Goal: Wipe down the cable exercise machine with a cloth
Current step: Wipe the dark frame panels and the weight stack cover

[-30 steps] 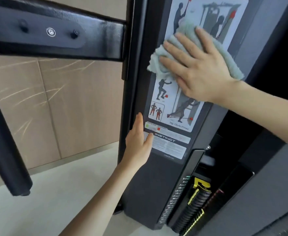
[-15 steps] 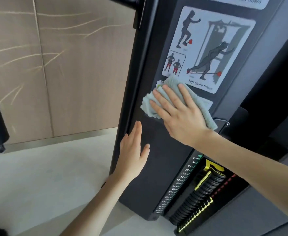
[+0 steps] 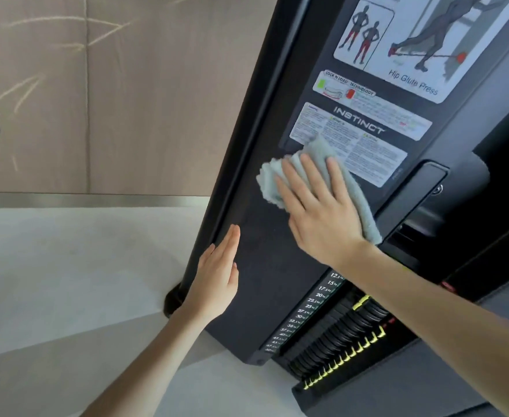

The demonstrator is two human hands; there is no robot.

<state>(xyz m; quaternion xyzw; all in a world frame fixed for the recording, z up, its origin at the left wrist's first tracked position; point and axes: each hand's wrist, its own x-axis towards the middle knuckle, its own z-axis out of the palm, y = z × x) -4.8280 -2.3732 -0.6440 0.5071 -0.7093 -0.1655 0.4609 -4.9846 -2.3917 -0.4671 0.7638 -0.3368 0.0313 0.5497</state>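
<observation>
The machine panel (image 3: 277, 272) is cut off at the top, and the fine print on its label (image 3: 376, 152) is unreadable. The right hand (image 3: 322, 221), fingers straight and spread, presses the cloth (image 3: 268, 183) against the panel, hiding the cloth's middle. The cloth runs from upper left to lower right. The left hand (image 3: 217, 281) is flat at the panel's left edge.

Right hand (image 3: 322, 215) flat on grey cloth (image 3: 310, 176) against black machine panel (image 3: 265, 236), left hand (image 3: 217, 281) open beside it.
</observation>
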